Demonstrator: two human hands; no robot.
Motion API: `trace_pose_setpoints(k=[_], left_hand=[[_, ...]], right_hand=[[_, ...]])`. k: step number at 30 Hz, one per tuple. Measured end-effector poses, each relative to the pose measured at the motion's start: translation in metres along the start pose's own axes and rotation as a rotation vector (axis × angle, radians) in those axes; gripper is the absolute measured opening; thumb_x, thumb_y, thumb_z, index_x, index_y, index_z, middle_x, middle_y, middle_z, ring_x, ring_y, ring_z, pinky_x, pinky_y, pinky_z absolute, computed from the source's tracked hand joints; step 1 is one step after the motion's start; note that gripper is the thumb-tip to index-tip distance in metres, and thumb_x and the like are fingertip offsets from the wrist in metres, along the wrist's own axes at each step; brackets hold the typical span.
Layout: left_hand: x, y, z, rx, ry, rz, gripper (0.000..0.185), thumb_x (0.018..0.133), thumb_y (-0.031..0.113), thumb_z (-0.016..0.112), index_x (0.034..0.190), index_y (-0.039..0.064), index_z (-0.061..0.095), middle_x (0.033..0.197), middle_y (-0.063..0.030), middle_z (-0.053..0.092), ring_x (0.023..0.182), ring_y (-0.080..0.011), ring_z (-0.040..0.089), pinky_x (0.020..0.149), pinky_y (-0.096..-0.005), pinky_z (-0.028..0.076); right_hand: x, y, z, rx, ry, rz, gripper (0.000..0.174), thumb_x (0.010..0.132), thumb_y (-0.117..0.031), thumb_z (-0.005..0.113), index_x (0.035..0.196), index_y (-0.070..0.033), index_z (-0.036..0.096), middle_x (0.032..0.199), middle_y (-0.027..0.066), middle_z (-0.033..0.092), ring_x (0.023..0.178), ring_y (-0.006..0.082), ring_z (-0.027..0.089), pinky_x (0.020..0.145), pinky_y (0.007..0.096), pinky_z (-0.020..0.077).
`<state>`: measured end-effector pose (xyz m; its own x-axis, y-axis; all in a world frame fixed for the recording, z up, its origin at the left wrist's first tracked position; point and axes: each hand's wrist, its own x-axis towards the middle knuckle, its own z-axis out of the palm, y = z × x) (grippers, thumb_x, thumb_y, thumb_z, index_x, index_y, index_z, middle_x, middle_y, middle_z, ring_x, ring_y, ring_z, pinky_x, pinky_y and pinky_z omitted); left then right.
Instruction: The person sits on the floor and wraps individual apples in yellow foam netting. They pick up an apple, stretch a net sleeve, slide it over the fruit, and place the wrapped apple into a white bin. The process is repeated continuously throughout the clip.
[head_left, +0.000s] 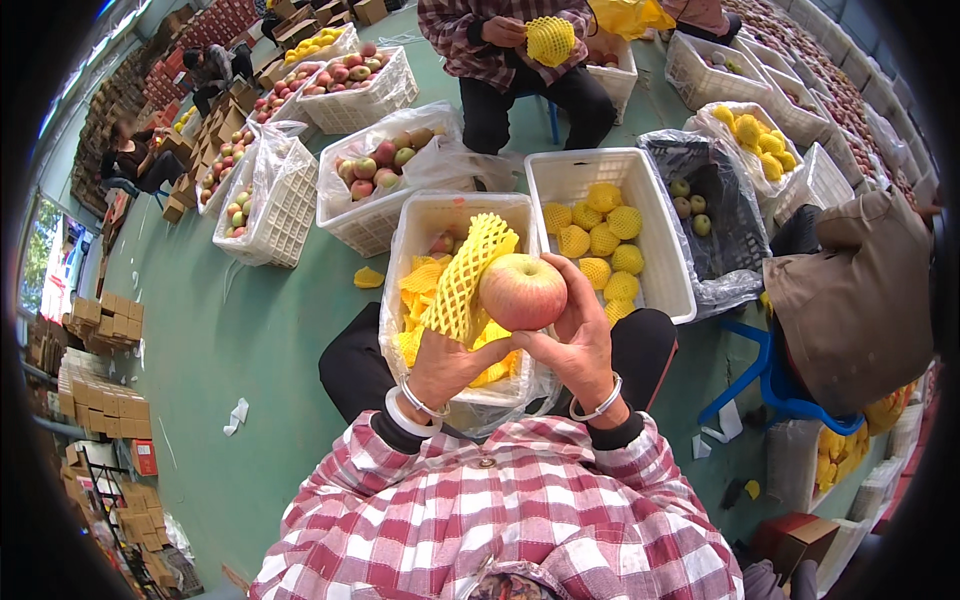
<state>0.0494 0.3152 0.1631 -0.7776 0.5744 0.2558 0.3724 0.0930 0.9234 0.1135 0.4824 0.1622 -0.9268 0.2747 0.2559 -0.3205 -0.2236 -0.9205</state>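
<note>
My right hand (581, 330) grips a red-and-yellow apple (523, 292) between thumb and fingers, stem side up. A yellow foam net sleeve (469, 274) stands in my left hand (450, 367), its fingers hidden inside or behind the mesh. The sleeve's open edge touches or nearly touches the apple's left side. Beneath my hands is a white plastic crate (397, 247) holding loose yellow foam nets (420, 289) and a few apples at its far end. Right of it, another white crate (660, 247) contains several apples wrapped in yellow foam nets (604, 240).
A plastic-lined dark crate (727, 247) with several apples stands farther right. Lined crates of apples (382, 169) are ahead and left. Opposite me sits a person (510, 67) holding a netted fruit; another person (855, 292) sits on a blue stool (772, 375) at right.
</note>
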Motion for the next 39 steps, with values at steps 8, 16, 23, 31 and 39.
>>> trace_pose_setpoints(k=[8, 16, 23, 31, 39], left_hand=[[0.003, 0.019, 0.024, -0.383, -0.043, -0.286, 0.055, 0.083, 0.018, 0.077, 0.127, -0.006, 0.054, 0.118, -0.0109, 0.063, 0.107, -0.0185, 0.062, 0.094, -0.0307, 0.049], [-0.020, 0.008, -0.001, -1.084, -0.347, -0.425, 0.093, 0.066, 0.035, 0.085, 0.140, -0.002, 0.042, 0.131, -0.0106, 0.056, 0.119, -0.0191, 0.057, 0.106, -0.0321, 0.041], [-0.043, -0.002, -0.006, -1.100, -0.613, -0.568, 0.104, 0.058, 0.033, 0.088, 0.142, -0.004, 0.038, 0.137, -0.0149, 0.051, 0.123, -0.0213, 0.054, 0.108, -0.0320, 0.039], [-0.051, -0.008, -0.008, -1.254, -0.637, -0.613, 0.108, 0.058, 0.031, 0.088, 0.144, -0.004, 0.033, 0.137, -0.0154, 0.051, 0.122, -0.0232, 0.055, 0.108, -0.0328, 0.039], [-0.030, -0.010, 0.012, -1.017, -0.232, -0.484, 0.080, 0.074, 0.020, 0.077, 0.141, -0.003, 0.038, 0.133, -0.0112, 0.053, 0.123, -0.0214, 0.054, 0.108, -0.0335, 0.040]], right_hand=[[-0.010, -0.012, 0.009, -0.857, 0.157, -0.384, 0.079, 0.063, -0.010, 0.084, 0.132, 0.001, 0.047, 0.122, 0.0230, 0.052, 0.110, 0.0420, 0.056, 0.094, 0.0425, 0.0494], [-0.016, -0.024, -0.054, 0.285, -0.052, 0.370, 0.035, 0.099, -0.015, 0.052, 0.128, 0.005, 0.056, 0.126, 0.0134, 0.060, 0.112, 0.0208, 0.061, 0.099, 0.0334, 0.0475], [-0.051, 0.036, -0.066, 0.994, -0.547, 0.917, 0.043, 0.099, -0.024, 0.056, 0.131, 0.006, 0.053, 0.131, 0.0117, 0.060, 0.116, 0.0181, 0.060, 0.102, 0.0325, 0.0463], [-0.070, 0.030, -0.064, 0.914, -0.547, 0.970, 0.053, 0.087, -0.011, 0.072, 0.133, 0.005, 0.052, 0.132, 0.0117, 0.060, 0.117, 0.0197, 0.060, 0.105, 0.0339, 0.0443], [-0.025, 0.026, -0.045, 0.546, 0.145, 0.343, 0.023, 0.084, 0.003, 0.061, 0.106, 0.000, 0.061, 0.103, 0.0078, 0.068, 0.089, 0.0176, 0.068, 0.086, 0.0282, 0.0534]])
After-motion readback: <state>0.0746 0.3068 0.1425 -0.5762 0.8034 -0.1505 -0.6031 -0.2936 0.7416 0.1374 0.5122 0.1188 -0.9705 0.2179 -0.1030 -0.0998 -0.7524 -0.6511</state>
